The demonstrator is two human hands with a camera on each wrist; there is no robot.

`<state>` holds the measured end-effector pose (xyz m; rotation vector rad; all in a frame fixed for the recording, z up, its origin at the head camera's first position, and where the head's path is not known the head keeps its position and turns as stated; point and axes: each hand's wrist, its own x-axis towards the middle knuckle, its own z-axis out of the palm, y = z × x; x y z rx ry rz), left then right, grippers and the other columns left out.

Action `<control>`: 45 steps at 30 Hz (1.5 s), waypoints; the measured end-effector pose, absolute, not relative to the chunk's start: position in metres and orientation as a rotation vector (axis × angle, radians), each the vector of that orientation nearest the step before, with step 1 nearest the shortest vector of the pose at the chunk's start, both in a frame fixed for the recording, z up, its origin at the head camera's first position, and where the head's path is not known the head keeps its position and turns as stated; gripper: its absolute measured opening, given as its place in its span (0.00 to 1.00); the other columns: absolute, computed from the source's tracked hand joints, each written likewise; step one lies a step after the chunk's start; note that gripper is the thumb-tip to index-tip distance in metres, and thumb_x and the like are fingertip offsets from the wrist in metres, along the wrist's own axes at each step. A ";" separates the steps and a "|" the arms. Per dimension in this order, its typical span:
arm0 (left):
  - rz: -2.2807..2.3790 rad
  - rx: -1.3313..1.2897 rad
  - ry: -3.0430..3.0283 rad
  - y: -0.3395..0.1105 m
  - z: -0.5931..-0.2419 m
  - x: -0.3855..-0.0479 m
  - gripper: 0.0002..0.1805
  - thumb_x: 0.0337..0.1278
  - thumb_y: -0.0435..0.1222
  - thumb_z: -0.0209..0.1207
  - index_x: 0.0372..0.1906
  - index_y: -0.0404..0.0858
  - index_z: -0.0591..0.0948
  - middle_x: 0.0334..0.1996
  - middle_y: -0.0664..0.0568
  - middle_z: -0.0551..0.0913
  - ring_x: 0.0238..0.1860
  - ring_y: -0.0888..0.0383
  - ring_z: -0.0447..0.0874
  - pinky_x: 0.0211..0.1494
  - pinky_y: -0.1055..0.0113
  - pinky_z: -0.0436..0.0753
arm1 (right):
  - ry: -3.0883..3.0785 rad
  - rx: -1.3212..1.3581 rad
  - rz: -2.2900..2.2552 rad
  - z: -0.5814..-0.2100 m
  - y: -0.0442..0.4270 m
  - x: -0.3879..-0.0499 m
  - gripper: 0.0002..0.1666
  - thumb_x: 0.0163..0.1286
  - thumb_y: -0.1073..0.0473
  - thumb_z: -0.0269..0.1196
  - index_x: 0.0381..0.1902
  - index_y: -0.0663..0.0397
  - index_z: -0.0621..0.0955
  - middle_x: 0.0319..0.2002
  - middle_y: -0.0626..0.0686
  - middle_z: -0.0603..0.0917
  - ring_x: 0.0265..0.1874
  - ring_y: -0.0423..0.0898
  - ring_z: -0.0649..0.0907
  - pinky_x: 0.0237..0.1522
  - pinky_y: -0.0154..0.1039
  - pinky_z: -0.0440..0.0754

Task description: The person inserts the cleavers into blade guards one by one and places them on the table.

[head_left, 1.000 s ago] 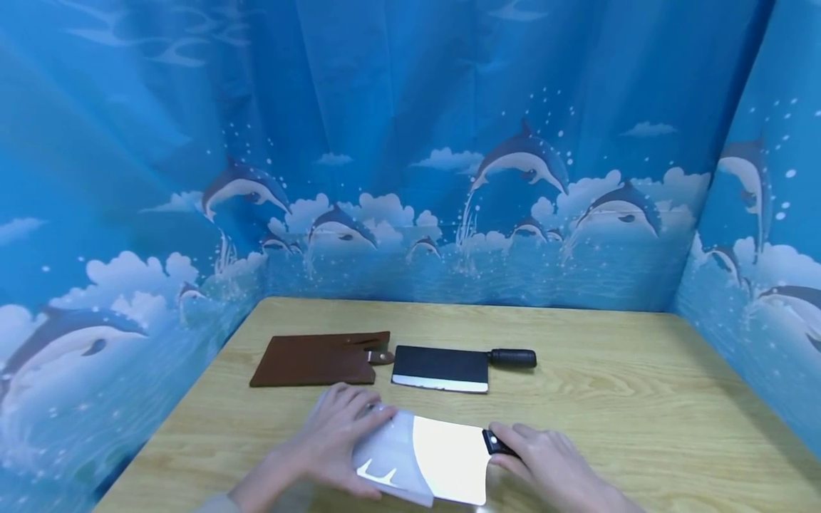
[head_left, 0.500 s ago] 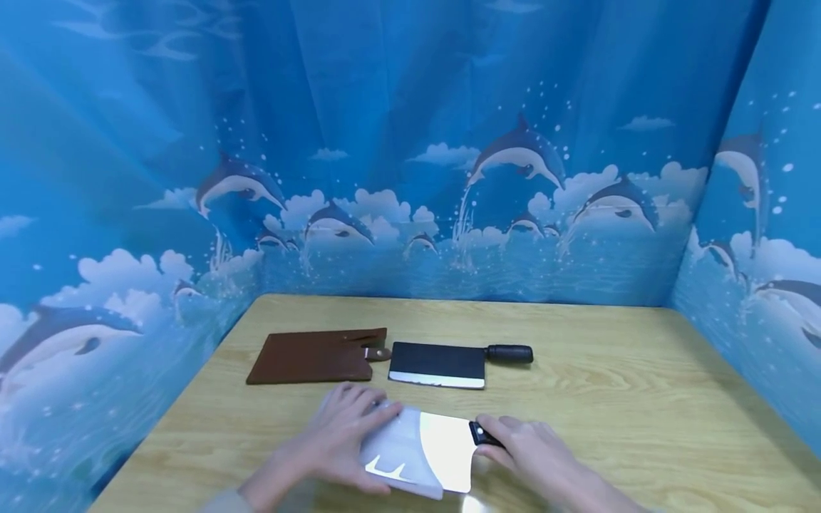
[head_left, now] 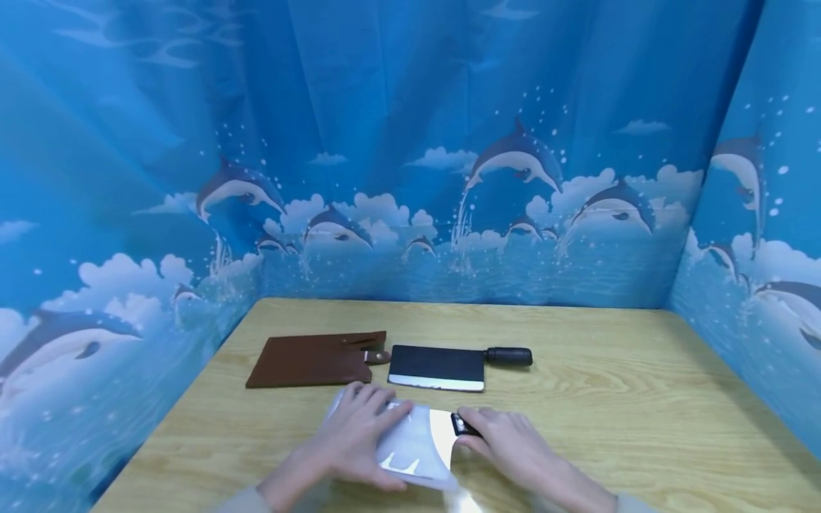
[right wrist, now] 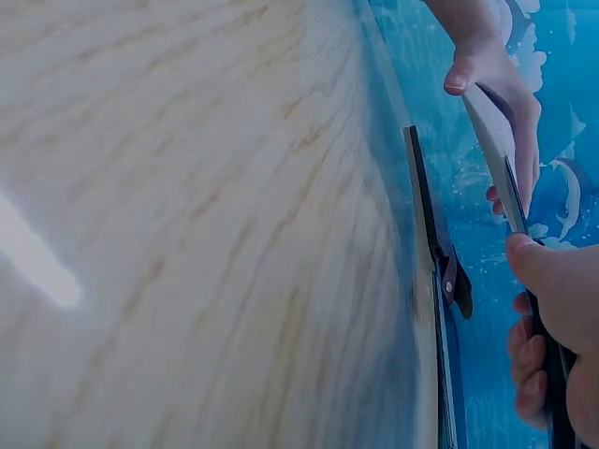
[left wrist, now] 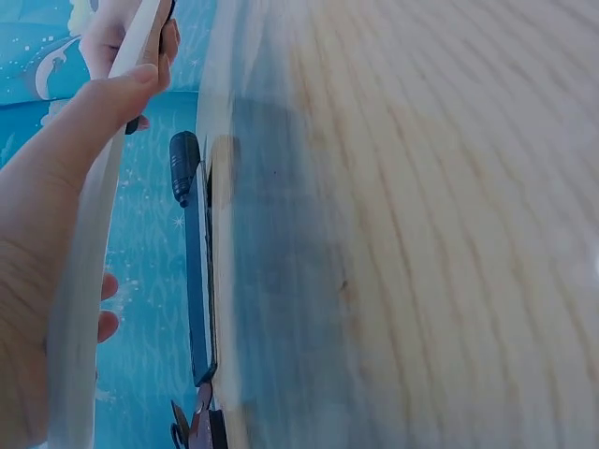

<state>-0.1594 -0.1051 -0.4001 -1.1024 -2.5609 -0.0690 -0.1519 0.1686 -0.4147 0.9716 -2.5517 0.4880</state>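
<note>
My left hand [head_left: 355,436] grips a whitish translucent blade cover [head_left: 413,443] from its left side, thumb on the near edge. A shiny cleaver [head_left: 442,429] lies mostly inside the cover; only a strip of its blade shows. My right hand [head_left: 507,442] holds the cleaver's black handle [head_left: 463,425]. In the right wrist view the cover [right wrist: 489,136] stands edge-on, with the handle [right wrist: 554,398] in my curled right fingers. The left wrist view shows the cover [left wrist: 82,290] edge-on too, raised off the table. Most of the blade is hidden.
Behind the hands, a dark cleaver [head_left: 437,362] with a black handle lies flat on the wooden table [head_left: 616,406]. Left of it lies a brown leather sheath [head_left: 314,360] with a snap strap. A blue dolphin-print curtain [head_left: 398,142] encloses the back and sides.
The cleaver has slid left, deeper into the cover, so less bare blade shows. My right hand has moved left with the handle; my left hand and the cover have shifted slightly right.
</note>
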 end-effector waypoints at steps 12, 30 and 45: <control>-0.019 -1.069 -2.624 -0.110 -0.403 -0.154 0.56 0.26 0.78 0.51 0.65 0.50 0.67 0.54 0.47 0.72 0.55 0.51 0.68 0.57 0.44 0.63 | -2.542 1.006 0.544 -0.417 0.164 -0.156 0.19 0.60 0.46 0.62 0.43 0.50 0.81 0.29 0.45 0.83 0.25 0.36 0.79 0.21 0.32 0.74; 0.045 -1.050 -2.564 -0.127 -0.392 -0.163 0.60 0.20 0.74 0.59 0.62 0.38 0.69 0.53 0.46 0.73 0.52 0.50 0.69 0.54 0.50 0.67 | -2.658 0.937 0.547 -0.402 0.156 -0.174 0.22 0.56 0.46 0.66 0.43 0.54 0.82 0.35 0.49 0.84 0.33 0.45 0.83 0.32 0.40 0.80; 0.033 -1.000 -2.822 -0.151 -0.395 -0.177 0.59 0.25 0.71 0.59 0.65 0.36 0.67 0.58 0.44 0.71 0.57 0.49 0.67 0.58 0.48 0.65 | -2.817 0.904 0.770 -0.404 0.163 -0.187 0.16 0.54 0.62 0.68 0.42 0.61 0.82 0.38 0.52 0.82 0.39 0.51 0.80 0.44 0.50 0.77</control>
